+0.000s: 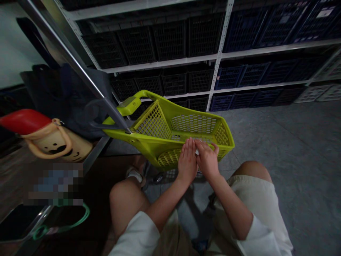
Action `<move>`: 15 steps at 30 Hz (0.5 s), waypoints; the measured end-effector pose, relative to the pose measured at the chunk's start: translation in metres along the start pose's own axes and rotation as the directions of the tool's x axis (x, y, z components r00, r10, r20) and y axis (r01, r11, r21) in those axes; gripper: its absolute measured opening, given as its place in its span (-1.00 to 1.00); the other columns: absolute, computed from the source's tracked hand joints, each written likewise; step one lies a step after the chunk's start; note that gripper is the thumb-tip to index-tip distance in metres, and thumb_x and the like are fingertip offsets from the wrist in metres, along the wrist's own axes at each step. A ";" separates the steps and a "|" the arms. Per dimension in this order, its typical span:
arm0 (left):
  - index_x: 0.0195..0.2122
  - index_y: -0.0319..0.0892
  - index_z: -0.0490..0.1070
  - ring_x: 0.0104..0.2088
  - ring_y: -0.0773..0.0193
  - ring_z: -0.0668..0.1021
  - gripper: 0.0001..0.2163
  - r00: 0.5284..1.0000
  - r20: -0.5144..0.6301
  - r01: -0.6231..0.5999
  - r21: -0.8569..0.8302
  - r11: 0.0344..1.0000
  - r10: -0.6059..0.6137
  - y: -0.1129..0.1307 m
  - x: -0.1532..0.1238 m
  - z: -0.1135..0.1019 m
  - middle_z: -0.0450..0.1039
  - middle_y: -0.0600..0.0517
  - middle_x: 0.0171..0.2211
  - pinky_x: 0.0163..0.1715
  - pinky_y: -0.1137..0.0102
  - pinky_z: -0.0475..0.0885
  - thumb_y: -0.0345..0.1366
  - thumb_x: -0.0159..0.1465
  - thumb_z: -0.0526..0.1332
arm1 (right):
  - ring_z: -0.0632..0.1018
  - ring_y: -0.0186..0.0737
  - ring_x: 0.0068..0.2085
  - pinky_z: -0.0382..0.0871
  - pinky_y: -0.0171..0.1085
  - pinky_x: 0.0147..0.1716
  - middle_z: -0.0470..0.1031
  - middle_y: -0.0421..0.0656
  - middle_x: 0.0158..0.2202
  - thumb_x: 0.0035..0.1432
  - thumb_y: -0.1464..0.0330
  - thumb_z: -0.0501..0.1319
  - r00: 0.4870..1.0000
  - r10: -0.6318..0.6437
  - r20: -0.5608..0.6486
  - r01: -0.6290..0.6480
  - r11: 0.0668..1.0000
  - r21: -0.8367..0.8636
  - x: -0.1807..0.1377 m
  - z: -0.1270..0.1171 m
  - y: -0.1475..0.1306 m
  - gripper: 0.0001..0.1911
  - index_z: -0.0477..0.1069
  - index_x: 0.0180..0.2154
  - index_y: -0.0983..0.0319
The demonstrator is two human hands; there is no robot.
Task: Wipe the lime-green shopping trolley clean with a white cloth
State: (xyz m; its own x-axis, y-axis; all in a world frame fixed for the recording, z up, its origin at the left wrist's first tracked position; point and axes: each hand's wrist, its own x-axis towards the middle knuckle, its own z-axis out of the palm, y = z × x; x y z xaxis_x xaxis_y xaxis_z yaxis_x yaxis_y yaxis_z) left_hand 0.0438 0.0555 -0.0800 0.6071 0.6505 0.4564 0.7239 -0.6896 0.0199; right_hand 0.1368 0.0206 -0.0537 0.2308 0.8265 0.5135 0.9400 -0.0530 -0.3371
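A lime-green plastic shopping basket (165, 124) on wheels stands tilted in front of my knees, its handle pointing up left. My left hand (187, 163) lies against the basket's near rim with its fingers stretched out flat and held together. My right hand (207, 160) sits beside it, touching it, with fingers curled over a small white thing (197, 152) that I cannot make out. Both hands rest on the basket's near wall. The basket looks empty inside.
Metal shelves (218, 57) with black and blue crates fill the back wall. A slanted metal bar (80, 67) crosses at left, with a dark bag behind it. A beige bag with a red cap (48, 140) lies at left. Grey floor (287, 142) spreads to the right.
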 end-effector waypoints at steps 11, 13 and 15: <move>0.39 -0.51 -0.07 0.44 0.04 -0.01 -0.40 1.000 -0.002 -0.031 0.032 0.999 0.032 0.002 0.001 -0.007 -0.05 -0.30 0.44 0.40 0.17 0.09 -0.47 0.33 0.00 | 0.45 -0.07 0.24 -0.21 0.14 0.30 0.50 -0.06 0.17 0.06 0.56 -0.01 0.969 0.146 -0.200 -0.176 0.974 -0.140 -0.047 -0.017 0.133 -0.38 0.34 0.16 0.14; 0.39 -0.50 -0.07 0.44 0.05 -0.02 -0.39 1.000 -0.012 -0.017 0.024 1.000 0.017 0.003 0.001 -0.005 -0.06 -0.30 0.44 0.40 0.15 0.10 -0.49 0.32 0.00 | 0.45 -0.07 0.23 -0.21 0.15 0.30 0.50 -0.04 0.17 0.06 0.57 -0.02 0.960 0.182 -0.212 -0.210 0.970 -0.119 -0.040 -0.011 0.105 -0.38 0.35 0.15 0.17; 0.39 -0.48 -0.07 0.44 0.05 -0.03 -0.39 1.000 -0.019 -0.006 0.012 1.000 0.006 0.003 0.001 -0.002 -0.04 -0.29 0.43 0.40 0.14 0.11 -0.49 0.31 0.00 | 0.45 -0.08 0.23 -0.22 0.13 0.31 0.50 -0.01 0.18 0.05 0.58 -0.02 0.973 0.150 -0.174 -0.166 0.982 -0.084 -0.028 -0.002 0.064 -0.37 0.34 0.16 0.19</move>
State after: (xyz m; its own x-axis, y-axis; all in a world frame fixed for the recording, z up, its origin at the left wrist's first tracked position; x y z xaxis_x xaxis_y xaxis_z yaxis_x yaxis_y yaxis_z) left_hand 0.0462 0.0537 -0.0775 0.6050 0.6404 0.4732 0.7244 -0.6894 0.0068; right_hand 0.1907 -0.0075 -0.0881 0.4093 0.6988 0.5866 0.9062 -0.2367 -0.3504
